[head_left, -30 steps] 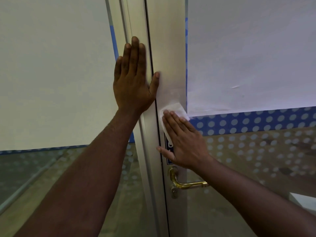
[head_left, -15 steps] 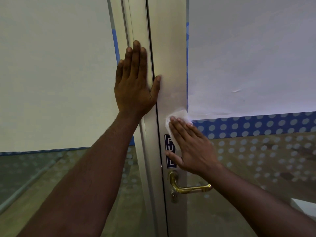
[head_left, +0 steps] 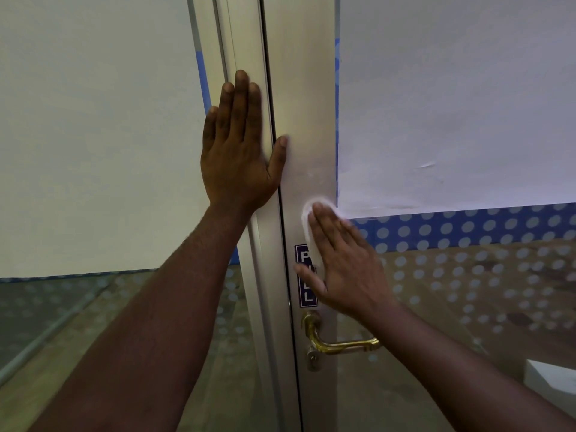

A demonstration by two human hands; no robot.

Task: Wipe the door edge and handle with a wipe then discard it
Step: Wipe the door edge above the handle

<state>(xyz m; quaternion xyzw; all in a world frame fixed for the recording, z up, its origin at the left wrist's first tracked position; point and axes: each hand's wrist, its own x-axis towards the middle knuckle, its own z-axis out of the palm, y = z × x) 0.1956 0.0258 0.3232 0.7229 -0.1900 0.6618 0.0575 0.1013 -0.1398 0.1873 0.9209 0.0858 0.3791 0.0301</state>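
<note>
A pale metal door edge (head_left: 304,104) runs top to bottom through the middle. My right hand (head_left: 346,263) lies flat on it and presses a white wipe (head_left: 310,218) against the metal, just above a dark PULL sticker (head_left: 304,275) that the hand partly covers. Only the wipe's top and left rim show past my fingers. A brass lever handle (head_left: 339,342) sits below that hand, untouched. My left hand (head_left: 240,148) is spread flat on the neighbouring frame (head_left: 246,42), thumb reaching onto the door edge, holding nothing.
White paper (head_left: 452,98) covers the door glass at the right, above a blue band with pale dots (head_left: 467,227). The left pane (head_left: 93,135) is covered too. Clear glass lower down shows the floor. A white object (head_left: 551,378) sits at the lower right.
My right hand has slid the wipe down and slightly right along the door edge, onto the PULL sticker. My left hand stays flat on the frame.
</note>
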